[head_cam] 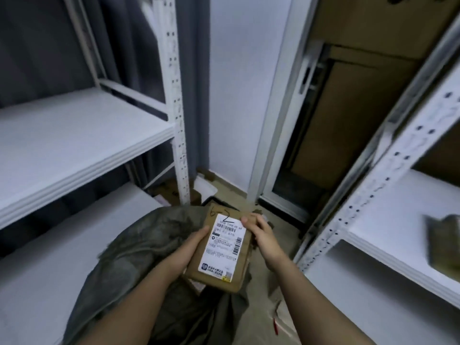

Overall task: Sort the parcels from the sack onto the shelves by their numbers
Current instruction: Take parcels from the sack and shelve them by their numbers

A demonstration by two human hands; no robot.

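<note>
While we grip the labelled cardboard parcel [225, 247] between left hand [196, 241] and right hand [263, 235], its long axis points away over the sack [139, 247].

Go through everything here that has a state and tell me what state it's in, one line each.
Parcel: held above the sack, label up.
Left hand: grips the parcel's left edge.
Right hand: grips its top right corner.
Sack: open, slumped on the floor.
Right shelf: holds one parcel.
</note>
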